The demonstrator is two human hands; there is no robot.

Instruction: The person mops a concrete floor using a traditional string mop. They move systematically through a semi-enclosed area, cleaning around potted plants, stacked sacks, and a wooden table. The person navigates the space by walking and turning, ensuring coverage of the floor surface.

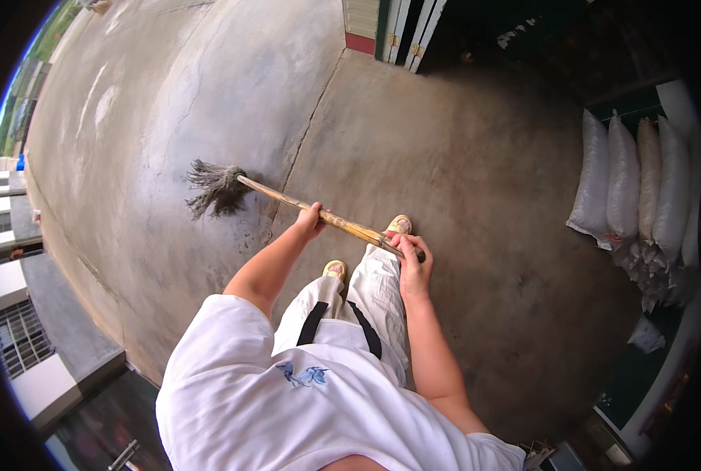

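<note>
I hold a broom with a long wooden handle (280, 198) and a dark bristle head (211, 189) that rests on the concrete floor to my front left. My left hand (311, 220) grips the handle near its middle. My right hand (409, 255) grips the handle's near end, by my right leg. My feet in light shoes stand just under the handle.
Several full white sacks (637, 184) lean in a row at the right. A crack (307, 133) runs across the concrete floor ahead. A doorway with a white frame (405, 31) is at the top. A low ledge and building edge (29, 314) lie at the left.
</note>
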